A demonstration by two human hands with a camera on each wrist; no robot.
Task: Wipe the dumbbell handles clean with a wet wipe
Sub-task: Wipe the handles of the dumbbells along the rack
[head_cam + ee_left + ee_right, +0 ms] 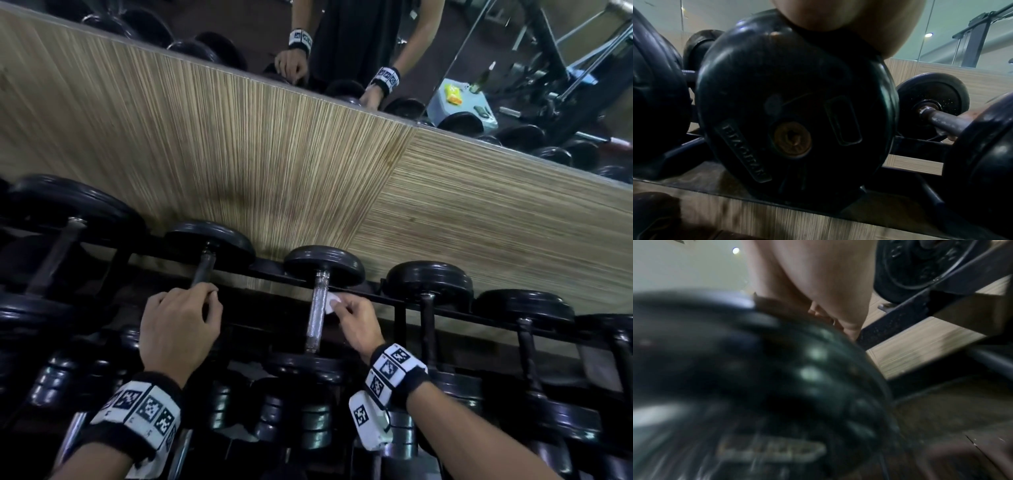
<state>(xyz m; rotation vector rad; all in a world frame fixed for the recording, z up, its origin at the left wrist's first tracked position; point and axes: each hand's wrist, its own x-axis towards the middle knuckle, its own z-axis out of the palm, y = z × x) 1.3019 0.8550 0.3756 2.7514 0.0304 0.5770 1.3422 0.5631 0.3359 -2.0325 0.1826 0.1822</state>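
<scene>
Black dumbbells lie side by side on a rack in the head view. My left hand [202,305] curls its fingers round the lower part of a dark dumbbell handle [206,265]. The neighbouring dumbbell to the right has a shiny chrome handle [318,311]. My right hand [339,308] pinches a small white wet wipe [330,303] right beside that chrome handle, on its right side. In the left wrist view the near plate [793,113] of the gripped dumbbell fills the frame under my palm [849,24]. The right wrist view is blurred, with my right hand [818,280] above a black plate [777,386].
A striped wooden panel [274,154] rises behind the rack, with a mirror [513,51] above it reflecting the person, gym machines and a pale blue table [459,102]. The black rack rail [383,299] runs behind the handles. More dumbbells [428,284] continue right, and a lower row sits under my wrists.
</scene>
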